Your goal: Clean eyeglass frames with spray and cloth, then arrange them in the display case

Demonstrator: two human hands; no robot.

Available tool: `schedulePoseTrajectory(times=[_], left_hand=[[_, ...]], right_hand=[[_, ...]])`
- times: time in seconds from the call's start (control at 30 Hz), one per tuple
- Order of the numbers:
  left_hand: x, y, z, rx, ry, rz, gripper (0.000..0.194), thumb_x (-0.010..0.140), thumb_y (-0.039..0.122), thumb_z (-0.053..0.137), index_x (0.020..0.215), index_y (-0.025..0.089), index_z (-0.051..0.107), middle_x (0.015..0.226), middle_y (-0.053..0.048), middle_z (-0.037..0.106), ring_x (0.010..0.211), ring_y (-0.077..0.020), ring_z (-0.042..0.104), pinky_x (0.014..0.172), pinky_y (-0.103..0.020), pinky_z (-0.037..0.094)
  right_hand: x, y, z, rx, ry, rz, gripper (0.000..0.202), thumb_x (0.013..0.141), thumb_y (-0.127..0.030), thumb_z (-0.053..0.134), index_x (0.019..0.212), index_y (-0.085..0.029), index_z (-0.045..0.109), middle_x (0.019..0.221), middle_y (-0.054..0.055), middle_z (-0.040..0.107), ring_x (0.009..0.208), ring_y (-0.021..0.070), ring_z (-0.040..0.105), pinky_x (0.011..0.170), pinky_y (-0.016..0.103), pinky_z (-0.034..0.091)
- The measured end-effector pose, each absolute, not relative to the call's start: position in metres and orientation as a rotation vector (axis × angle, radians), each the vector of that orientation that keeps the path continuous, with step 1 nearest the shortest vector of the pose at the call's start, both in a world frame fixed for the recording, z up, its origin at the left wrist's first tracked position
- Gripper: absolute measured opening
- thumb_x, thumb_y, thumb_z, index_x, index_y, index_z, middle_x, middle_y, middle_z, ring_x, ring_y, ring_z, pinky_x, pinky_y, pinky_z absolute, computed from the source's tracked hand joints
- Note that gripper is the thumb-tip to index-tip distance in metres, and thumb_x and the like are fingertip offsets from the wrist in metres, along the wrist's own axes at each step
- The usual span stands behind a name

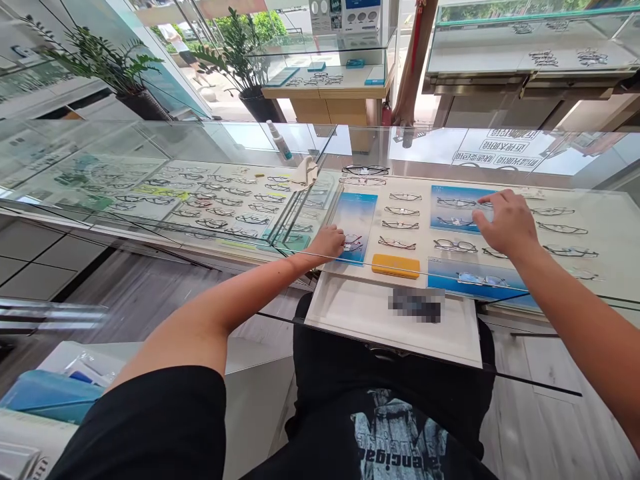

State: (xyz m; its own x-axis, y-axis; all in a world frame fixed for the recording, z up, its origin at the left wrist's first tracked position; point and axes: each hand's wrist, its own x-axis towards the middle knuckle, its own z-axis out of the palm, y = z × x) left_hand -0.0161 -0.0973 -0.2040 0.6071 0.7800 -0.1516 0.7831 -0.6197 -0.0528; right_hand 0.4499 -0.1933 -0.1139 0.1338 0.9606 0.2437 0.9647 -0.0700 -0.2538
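Note:
My left hand [327, 241] has its fingers curled at the left end of a pair of dark reddish glasses [353, 244] on a blue card [356, 208]. Whatever lies between those fingertips is hidden. Over a second blue card [440, 227], my right hand [510, 220] reaches in with thumb and index finger apart. Its fingertips are close to the right ends of two pairs of glasses, an upper one [456, 202] and a lower one [454, 222]. Whether they touch the frames, I cannot tell. More glasses [401, 211] lie in a column between the hands.
A yellow glasses case [396, 265] lies near the front of the display. Below it, a white drawer [345, 313] is pulled out over my lap, holding a blurred dark item. A spray bottle [279, 140] and a beige cloth [305, 173] are on the glass counter.

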Motion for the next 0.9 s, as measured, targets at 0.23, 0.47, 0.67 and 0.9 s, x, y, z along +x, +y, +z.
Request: schedulePoseTrajectory(times=[0.23, 0.47, 0.67, 0.9], left_hand=[[-0.029, -0.102, -0.213, 2.799, 1.272, -0.293, 0.020, 0.093, 0.022, 0.067, 0.097, 0.017, 0.085, 0.115, -0.018, 0.083, 0.117, -0.0352, 0.065, 0.099, -0.048, 0.047], [-0.033, -0.101, -0.214, 2.773, 1.236, -0.299, 0.022, 0.094, 0.021, 0.064, 0.098, 0.018, 0.086, 0.115, -0.017, 0.083, 0.117, -0.0341, 0.064, 0.102, -0.047, 0.045], [-0.034, -0.099, -0.211, 2.764, 1.218, -0.308, 0.020, 0.094, 0.022, 0.065, 0.098, 0.019, 0.085, 0.116, -0.015, 0.085, 0.117, -0.0323, 0.064, 0.103, -0.045, 0.045], [-0.033, -0.104, -0.203, 2.777, 1.234, -0.268, 0.020, 0.092, 0.030, 0.069, 0.096, 0.019, 0.085, 0.116, -0.014, 0.085, 0.117, -0.0337, 0.065, 0.106, -0.048, 0.046]], right_hand=[[0.448, -0.197, -0.109, -2.016, -1.847, 0.030, 0.051, 0.104, -0.050, 0.045, 0.136, -0.021, 0.071, 0.146, 0.030, 0.065, 0.138, 0.0530, 0.057, 0.119, 0.066, 0.047], [0.450, -0.195, -0.113, -2.009, -1.843, 0.008, 0.054, 0.103, -0.050, 0.046, 0.136, -0.015, 0.072, 0.145, 0.030, 0.066, 0.136, 0.0510, 0.058, 0.117, 0.066, 0.048], [0.450, -0.194, -0.114, -2.029, -1.849, -0.009, 0.059, 0.103, -0.052, 0.044, 0.136, -0.012, 0.072, 0.146, 0.031, 0.065, 0.136, 0.0490, 0.058, 0.117, 0.062, 0.048], [0.451, -0.194, -0.115, -2.021, -1.845, -0.013, 0.060, 0.102, -0.054, 0.044, 0.135, -0.013, 0.072, 0.145, 0.031, 0.066, 0.135, 0.0498, 0.058, 0.116, 0.063, 0.049]])
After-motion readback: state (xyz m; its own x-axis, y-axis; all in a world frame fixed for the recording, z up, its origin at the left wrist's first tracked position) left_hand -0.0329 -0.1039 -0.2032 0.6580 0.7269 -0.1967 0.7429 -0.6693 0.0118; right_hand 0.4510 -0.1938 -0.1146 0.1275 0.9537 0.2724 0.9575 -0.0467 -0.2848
